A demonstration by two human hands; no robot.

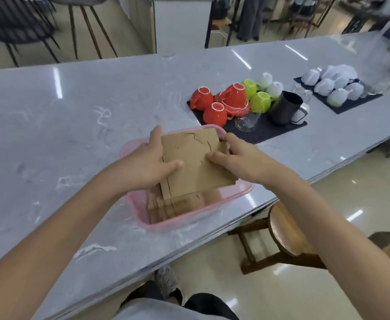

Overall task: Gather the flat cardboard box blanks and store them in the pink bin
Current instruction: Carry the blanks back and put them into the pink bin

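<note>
A stack of flat brown cardboard box blanks (pixel 195 168) is held tilted over the pink bin (pixel 184 221), its lower edge dipping inside. My left hand (pixel 149 161) grips the stack's left side, thumb on top. My right hand (pixel 238 157) grips its right side, fingers over the top face. More brown blanks (pixel 166 207) stand inside the bin under the held stack. The translucent bin sits on the marble counter near its front edge.
A black mat (pixel 265 131) behind the bin holds red cups (pixel 214 113), green cups (pixel 260 101), a glass and a dark pitcher (pixel 285 108). White cups (pixel 337 85) sit on a second mat far right. A wooden stool (pixel 284 229) stands by the counter edge.
</note>
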